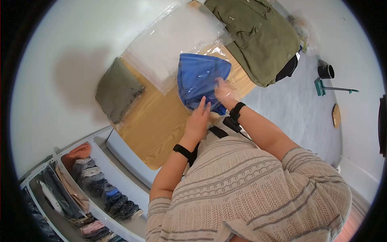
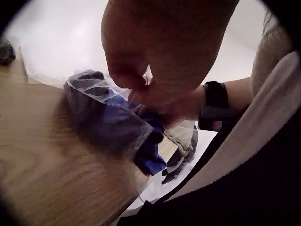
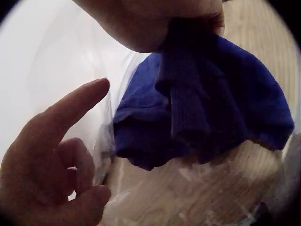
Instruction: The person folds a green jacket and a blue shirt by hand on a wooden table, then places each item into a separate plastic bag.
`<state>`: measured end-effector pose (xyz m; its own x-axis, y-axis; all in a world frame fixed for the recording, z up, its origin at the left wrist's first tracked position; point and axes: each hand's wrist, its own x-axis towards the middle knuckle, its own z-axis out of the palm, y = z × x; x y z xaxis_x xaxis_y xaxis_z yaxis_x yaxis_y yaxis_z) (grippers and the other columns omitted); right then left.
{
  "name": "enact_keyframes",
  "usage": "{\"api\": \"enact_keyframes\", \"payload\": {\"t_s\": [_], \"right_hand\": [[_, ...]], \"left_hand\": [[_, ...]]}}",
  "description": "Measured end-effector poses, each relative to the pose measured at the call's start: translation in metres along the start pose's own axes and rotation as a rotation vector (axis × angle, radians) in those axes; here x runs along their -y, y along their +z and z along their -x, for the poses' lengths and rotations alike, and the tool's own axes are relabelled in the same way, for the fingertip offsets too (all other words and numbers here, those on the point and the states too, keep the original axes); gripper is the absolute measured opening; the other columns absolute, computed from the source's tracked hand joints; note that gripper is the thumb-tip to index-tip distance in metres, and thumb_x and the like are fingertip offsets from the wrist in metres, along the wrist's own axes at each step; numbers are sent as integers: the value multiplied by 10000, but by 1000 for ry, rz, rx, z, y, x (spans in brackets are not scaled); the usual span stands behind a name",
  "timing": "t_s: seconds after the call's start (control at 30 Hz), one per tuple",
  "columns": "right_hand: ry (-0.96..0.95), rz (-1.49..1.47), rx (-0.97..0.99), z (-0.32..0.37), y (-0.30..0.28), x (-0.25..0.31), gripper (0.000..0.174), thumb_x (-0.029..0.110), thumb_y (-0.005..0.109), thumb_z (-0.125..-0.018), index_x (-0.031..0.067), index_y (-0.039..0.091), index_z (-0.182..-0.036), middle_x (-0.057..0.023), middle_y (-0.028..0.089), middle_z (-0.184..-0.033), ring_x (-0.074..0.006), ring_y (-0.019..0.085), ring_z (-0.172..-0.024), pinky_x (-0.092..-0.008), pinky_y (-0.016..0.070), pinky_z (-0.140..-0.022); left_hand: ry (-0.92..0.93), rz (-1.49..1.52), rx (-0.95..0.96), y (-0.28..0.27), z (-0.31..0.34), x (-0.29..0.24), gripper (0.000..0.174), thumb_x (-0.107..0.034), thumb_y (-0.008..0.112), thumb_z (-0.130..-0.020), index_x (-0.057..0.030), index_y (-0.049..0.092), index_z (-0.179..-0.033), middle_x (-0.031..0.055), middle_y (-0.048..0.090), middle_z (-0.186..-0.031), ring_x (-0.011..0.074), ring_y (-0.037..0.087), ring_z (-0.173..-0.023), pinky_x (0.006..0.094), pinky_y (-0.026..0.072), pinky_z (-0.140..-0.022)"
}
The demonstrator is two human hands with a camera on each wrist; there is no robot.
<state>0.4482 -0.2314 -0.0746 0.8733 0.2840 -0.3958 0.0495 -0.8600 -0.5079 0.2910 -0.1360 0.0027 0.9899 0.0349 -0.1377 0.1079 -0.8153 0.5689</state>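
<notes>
A folded blue garment [image 1: 201, 76] lies partly within a clear plastic bag [image 3: 108, 136] at the table's near edge. My right hand [image 1: 225, 92] grips the garment; in the right wrist view that hand [image 3: 155, 23] is above bunched blue cloth [image 3: 197, 103], its fingertips mostly hidden. My left hand [image 1: 197, 123] is at the bag's near side. The right wrist view shows this left hand [image 3: 51, 160] with the index finger straight and the others curled at the bag's edge. Plastic film covers the blue cloth [image 2: 108, 113] in the left wrist view, below my left hand [image 2: 160, 42].
Clear bags [image 1: 169, 44] lie flat across the wooden table [image 1: 155, 129]. A bagged grey-green garment [image 1: 117, 90] rests at the left edge, an olive garment [image 1: 258, 40] at the far right. Drawers of folded clothes [image 1: 100, 181] stand lower left; a dustpan [image 1: 319, 86] is on the floor.
</notes>
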Motion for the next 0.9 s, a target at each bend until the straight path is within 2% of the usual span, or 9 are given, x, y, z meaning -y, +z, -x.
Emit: {"api": "enact_keyframes", "payload": {"t_s": [0.07,0.23,0.3,0.4,0.47,0.53,0.63,0.7,0.9], "right_hand": [[54,-32,-71,1,5,-12,407,178,539,-766,126,476,-1165,-226,544,-1098,-413,539,-997,-435,429,-865],[81,-433,-281,0,22,-29,491,184,654,-729,52,444,-1153,-220,539,-1086,-363,558,-975,-392,440,-858],[164,-510,-346,-3,27,-33,532,194,696,-718,19,432,-1146,-210,544,-1080,-336,566,-972,-376,443,-856],[386,-814,-294,-1,14,-30,543,215,718,-741,-31,437,-1135,-171,566,-1073,-282,572,-965,-375,459,-842],[255,-1284,224,0,0,-32,416,160,658,-815,-28,486,-1144,-125,590,-1056,-204,603,-906,-319,492,-802],[267,-1276,337,3,-11,-26,434,135,672,-790,-43,490,-1142,-133,591,-1068,-232,604,-909,-353,490,-823],[274,-1272,518,3,-15,-32,378,113,652,-791,-48,523,-1108,-130,601,-1069,-230,609,-910,-354,487,-855],[273,-1278,582,5,-20,-32,307,116,618,-818,-37,553,-1076,-119,609,-1058,-200,614,-908,-320,488,-865],[530,-1476,637,-9,-32,-38,299,117,587,-794,-20,554,-1057,-123,621,-1035,-236,614,-921,-366,485,-877]], "left_hand": [[38,17,-27,5,1,4,520,63,505,-736,-42,467,-1244,175,306,-1410,328,520,-1079,379,485,-815],[141,71,-111,21,4,18,513,58,541,-672,-59,494,-1169,180,353,-1361,318,538,-982,371,487,-772],[181,133,-176,32,10,35,302,-34,593,-750,-21,487,-1032,166,447,-1205,334,523,-1008,379,464,-826],[-22,249,-377,41,22,47,371,-139,662,-747,-27,439,-1021,161,459,-1085,330,518,-951,365,449,-828],[-222,237,-262,27,28,45,450,-201,700,-729,-10,444,-1045,155,490,-1048,313,536,-920,354,457,-794],[-413,222,-144,33,35,61,533,-264,737,-710,6,449,-1069,150,522,-1011,296,554,-890,344,465,-759],[-460,880,-74,65,36,98,546,-274,695,-768,12,427,-1148,118,539,-954,220,552,-847,324,457,-741],[-823,1312,-94,47,26,92,438,-247,628,-831,7,468,-1150,82,567,-923,152,549,-809,288,451,-697],[-483,958,304,56,10,89,211,-256,550,-887,-57,612,-850,-4,600,-781,97,550,-723,213,420,-649]]}}
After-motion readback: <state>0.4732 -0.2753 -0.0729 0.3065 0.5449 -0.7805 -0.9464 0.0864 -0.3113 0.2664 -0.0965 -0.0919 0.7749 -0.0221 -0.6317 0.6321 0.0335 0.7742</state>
